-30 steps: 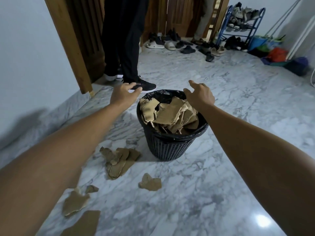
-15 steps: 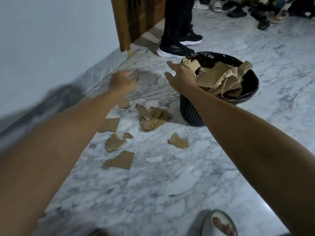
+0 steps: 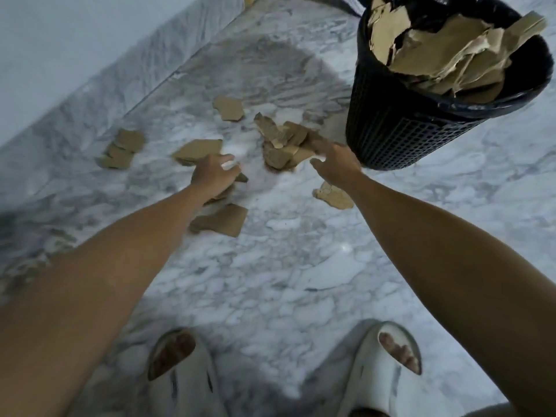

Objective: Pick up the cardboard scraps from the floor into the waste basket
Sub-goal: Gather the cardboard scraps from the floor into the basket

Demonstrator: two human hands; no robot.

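While both bare arms reach down toward the marble floor [image 3: 301,266], the cardboard scraps lie scattered ahead of the hands, to the left of the black mesh waste basket [image 3: 397,136]. The left hand [image 3: 213,176] hangs palm-down with its fingers spread and relaxed, gripping nothing; it sits directly over a small scrap [image 3: 239,178] whose tip shows just past the fingers, though whether the fingers touch it cannot be told through the blur. Just beyond that hand lies a flat angular piece [image 3: 198,150], and just beneath its wrist, nearer the person, lies another flat piece [image 3: 224,219]. The right hand [image 3: 335,164] is likewise unclenched, forefinger stretched forward and thumb held apart, its fingertip reaching the near edge of a heap of torn scraps [image 3: 282,142] piled beside the foot of the basket; contact there is too blurred to confirm. A crumpled scrap [image 3: 332,195] lies on the floor just beside the right wrist, on its inner side. Farther off, a single rounded piece [image 3: 229,108] rests beyond the heap, and a small stack of pieces [image 3: 122,149] sits well to the left near the marble skirting below the wall [image 3: 60,40]. The basket, lined with a black bag, is filled with large torn cardboard sheets [image 3: 445,55] rising above its rim. At the bottom edge, two feet in pale slides [image 3: 379,371] stand on the floor.
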